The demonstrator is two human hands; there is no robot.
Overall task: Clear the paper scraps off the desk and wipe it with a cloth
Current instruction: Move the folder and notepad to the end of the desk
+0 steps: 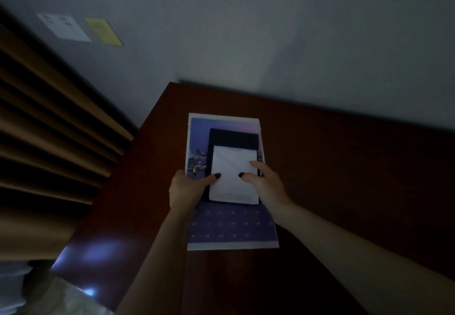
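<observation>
Left hand (187, 189) at nine, right hand (264, 184) at three o'clock clutch the black-backed white notepad (231, 166), probably for a level lift.

To my right the desk (344, 166) lies bare and open; the wall (270, 43) closes the far edge, the curtain (49, 117) crowds my left.

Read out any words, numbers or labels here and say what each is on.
Nothing here is clear enough to quote.
Notepad: one short printed line at its top, blurred.
Purple sheet: grid of marks on its lower half, too small.
White card and yellow card on the wall: marks, blurred.
</observation>
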